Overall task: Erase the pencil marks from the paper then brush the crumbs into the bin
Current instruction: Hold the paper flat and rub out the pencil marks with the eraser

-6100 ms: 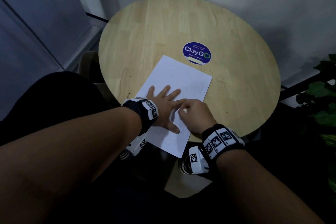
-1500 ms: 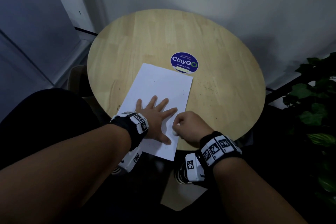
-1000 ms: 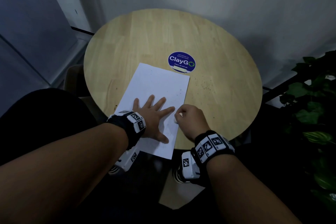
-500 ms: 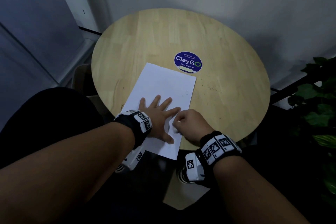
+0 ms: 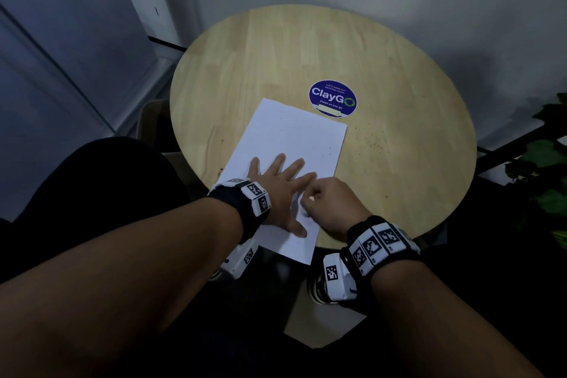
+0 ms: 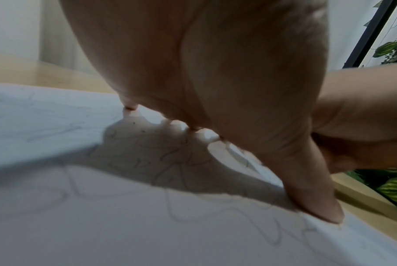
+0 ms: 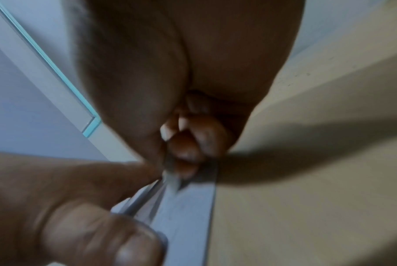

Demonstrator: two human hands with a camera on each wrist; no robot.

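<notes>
A white paper (image 5: 288,138) lies on the round wooden table (image 5: 399,193), its near corner hanging over the edge. Faint pencil scribbles (image 6: 176,158) show on the paper (image 6: 102,216) in the left wrist view. My left hand (image 5: 285,181) lies flat on the sheet with its fingers spread, pressing it down. My right hand (image 5: 308,201) sits just right of the left thumb, fingers curled and pinching a small white eraser (image 5: 303,209) against the paper's right part. In the right wrist view the right hand (image 7: 183,162) is blurred, and the eraser is mostly hidden by the fingers.
A round blue ClayGo sticker (image 5: 333,98) lies beyond the paper. Dark crumbs (image 5: 368,138) speckle the wood to the paper's right. A leafy plant (image 5: 546,169) stands at the far right. A tan box-like object (image 5: 153,120) sits below the table's left edge. A wall runs behind the table.
My right hand has shifted back and forth slightly with the eraser near the paper's right edge. The left hand has stayed flat on the sheet. The head view has swayed a little.
</notes>
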